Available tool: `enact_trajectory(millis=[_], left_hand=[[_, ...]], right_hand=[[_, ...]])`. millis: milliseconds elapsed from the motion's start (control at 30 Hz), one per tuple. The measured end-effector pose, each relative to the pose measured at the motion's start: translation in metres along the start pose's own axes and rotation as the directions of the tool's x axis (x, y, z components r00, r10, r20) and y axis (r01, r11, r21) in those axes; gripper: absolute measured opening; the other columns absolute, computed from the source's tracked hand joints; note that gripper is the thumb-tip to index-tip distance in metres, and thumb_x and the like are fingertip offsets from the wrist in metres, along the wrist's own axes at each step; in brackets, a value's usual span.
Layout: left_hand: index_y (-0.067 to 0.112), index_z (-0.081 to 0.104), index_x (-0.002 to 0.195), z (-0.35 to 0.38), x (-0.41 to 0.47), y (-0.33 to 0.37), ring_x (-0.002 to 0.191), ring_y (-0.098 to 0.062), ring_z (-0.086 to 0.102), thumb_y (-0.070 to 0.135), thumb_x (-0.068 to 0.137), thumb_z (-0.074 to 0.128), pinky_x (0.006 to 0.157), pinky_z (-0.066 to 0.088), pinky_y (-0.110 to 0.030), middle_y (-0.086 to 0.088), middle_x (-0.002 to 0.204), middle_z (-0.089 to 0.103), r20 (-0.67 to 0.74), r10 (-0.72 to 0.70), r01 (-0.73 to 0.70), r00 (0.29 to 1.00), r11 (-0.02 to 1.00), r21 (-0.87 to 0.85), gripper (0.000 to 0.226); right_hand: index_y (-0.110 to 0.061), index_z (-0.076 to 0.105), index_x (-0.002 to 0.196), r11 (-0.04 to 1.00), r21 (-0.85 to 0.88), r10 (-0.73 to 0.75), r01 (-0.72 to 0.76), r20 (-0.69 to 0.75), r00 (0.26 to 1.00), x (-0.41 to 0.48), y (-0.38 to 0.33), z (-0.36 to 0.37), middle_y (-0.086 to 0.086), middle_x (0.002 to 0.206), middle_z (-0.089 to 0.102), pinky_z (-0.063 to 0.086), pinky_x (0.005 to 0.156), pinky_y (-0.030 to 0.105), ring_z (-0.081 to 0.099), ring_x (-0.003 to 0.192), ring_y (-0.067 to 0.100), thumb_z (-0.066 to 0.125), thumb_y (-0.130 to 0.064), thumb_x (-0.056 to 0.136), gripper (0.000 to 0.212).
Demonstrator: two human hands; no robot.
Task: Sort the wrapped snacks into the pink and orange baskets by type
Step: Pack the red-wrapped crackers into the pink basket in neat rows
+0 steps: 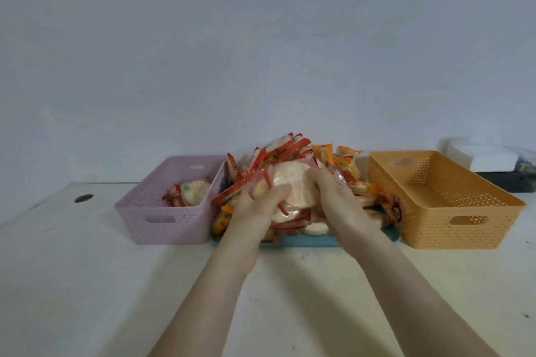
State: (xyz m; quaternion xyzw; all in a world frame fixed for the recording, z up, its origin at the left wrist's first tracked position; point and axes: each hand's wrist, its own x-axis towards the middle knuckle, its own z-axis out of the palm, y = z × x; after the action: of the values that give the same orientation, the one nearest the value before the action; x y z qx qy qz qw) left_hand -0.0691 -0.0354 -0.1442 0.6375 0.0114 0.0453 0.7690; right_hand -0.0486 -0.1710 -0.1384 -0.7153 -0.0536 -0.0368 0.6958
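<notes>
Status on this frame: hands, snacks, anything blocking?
Left hand and right hand both grip red-wrapped snacks over the pile. Pink basket holds a few; orange basket shows none. Nothing in the way.

A plain, pale grey-blue wall (261,38) is filling the upper half of the frame under soft, even light. A cream tabletop (87,284) is spreading across the lower half, showing a round hole (83,198) at left. At far right, white foam blocks (490,157) are lying by a dark tray (504,182).

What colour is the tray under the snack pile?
The tray is teal blue, best seen in the head view along its front edge.
</notes>
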Motion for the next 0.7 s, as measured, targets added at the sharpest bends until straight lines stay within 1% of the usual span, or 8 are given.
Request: enact_trajectory(millis=[67,167,267,333,400,500,600,700], left_hand=[[0.028,0.064,0.108,-0.022,0.006,0.017,0.099,-0.024,0.069,0.033,0.066,0.078,0.089,0.054,-0.043,-0.002,0.101,0.074,-0.125,0.073,-0.078,0.989,0.996,-0.033,0.044],[0.027,0.056,0.113,-0.052,0.015,0.045,0.096,-0.020,0.069,0.038,0.060,0.080,0.083,0.056,-0.043,0.000,0.103,0.071,-0.272,0.237,-0.234,0.933,0.971,0.047,0.059],[0.031,0.041,0.127,-0.076,0.020,0.070,0.091,-0.005,0.062,0.033,0.074,0.075,0.078,0.052,-0.030,0.020,0.099,0.060,-0.393,0.516,-0.351,0.761,0.837,0.419,0.063],[0.031,0.030,0.138,-0.099,0.031,0.073,0.110,-0.017,0.057,0.042,0.075,0.069,0.090,0.050,-0.040,0.013,0.116,0.059,-0.330,0.659,-0.315,0.676,0.663,0.679,0.075],[0.030,0.017,0.147,-0.120,0.051,0.065,0.135,-0.031,0.035,0.044,0.081,0.062,0.104,0.037,-0.055,-0.002,0.148,0.039,-0.221,0.582,-0.101,0.783,0.469,0.877,0.081],[0.028,0.013,0.152,-0.127,0.066,0.040,0.146,-0.032,0.011,0.032,0.091,0.052,0.115,0.017,-0.056,-0.005,0.160,0.016,-0.163,0.289,0.044,0.943,0.378,0.925,0.072],[0.021,0.048,0.135,-0.101,0.056,0.016,0.136,-0.026,0.035,0.004,0.086,0.048,0.111,0.030,-0.047,-0.002,0.142,0.044,0.026,0.506,-0.232,0.862,0.350,0.908,0.052],[0.027,0.065,0.115,-0.065,0.040,-0.003,0.114,-0.012,0.053,0.004,0.085,0.050,0.100,0.044,-0.031,0.012,0.119,0.060,0.237,0.492,-0.441,0.838,0.354,0.825,0.041]], right_hand=[[-0.018,0.057,0.113,0.999,0.052,0.000,-0.003,0.049,0.999,0.005,-0.015,0.021,-0.008,0.095,0.057,0.041,0.066,0.027,0.054,0.083,0.011,0.058,-0.051,0.077,0.048],[-0.022,0.056,0.126,0.992,0.052,-0.116,0.112,0.073,0.991,0.012,-0.044,0.060,-0.009,0.115,0.062,0.047,0.083,0.028,0.059,0.106,0.012,0.062,-0.041,0.088,0.043],[-0.027,0.033,0.148,0.988,-0.012,-0.149,0.154,0.174,0.973,0.020,-0.065,0.092,-0.004,0.143,0.044,0.035,0.094,0.027,0.044,0.129,0.014,0.053,-0.041,0.095,0.058],[-0.030,0.025,0.151,0.978,-0.098,-0.160,0.182,0.204,0.966,0.023,-0.069,0.102,0.003,0.155,0.031,0.034,0.101,0.030,0.037,0.137,0.018,0.051,-0.039,0.097,0.060],[-0.032,0.024,0.151,0.958,-0.201,-0.165,0.203,0.189,0.968,0.022,-0.064,0.093,0.005,0.154,0.033,0.042,0.098,0.027,0.049,0.124,0.009,0.052,-0.034,0.096,0.061],[-0.029,0.024,0.151,0.887,-0.417,-0.150,0.198,0.147,0.978,0.017,-0.044,0.057,0.004,0.142,0.048,0.048,0.084,0.020,0.060,0.101,0.012,0.052,-0.025,0.096,0.062],[-0.026,0.028,0.149,0.752,-0.651,-0.090,0.106,0.058,0.994,0.021,-0.014,0.004,0.006,0.137,0.055,0.046,0.076,0.019,0.059,0.099,0.010,0.056,-0.028,0.093,0.061],[-0.029,0.025,0.148,0.476,-0.877,0.042,-0.062,-0.048,0.998,0.023,0.011,-0.036,0.004,0.141,0.051,0.044,0.100,0.041,0.050,0.124,0.030,0.062,-0.041,0.086,0.073]])
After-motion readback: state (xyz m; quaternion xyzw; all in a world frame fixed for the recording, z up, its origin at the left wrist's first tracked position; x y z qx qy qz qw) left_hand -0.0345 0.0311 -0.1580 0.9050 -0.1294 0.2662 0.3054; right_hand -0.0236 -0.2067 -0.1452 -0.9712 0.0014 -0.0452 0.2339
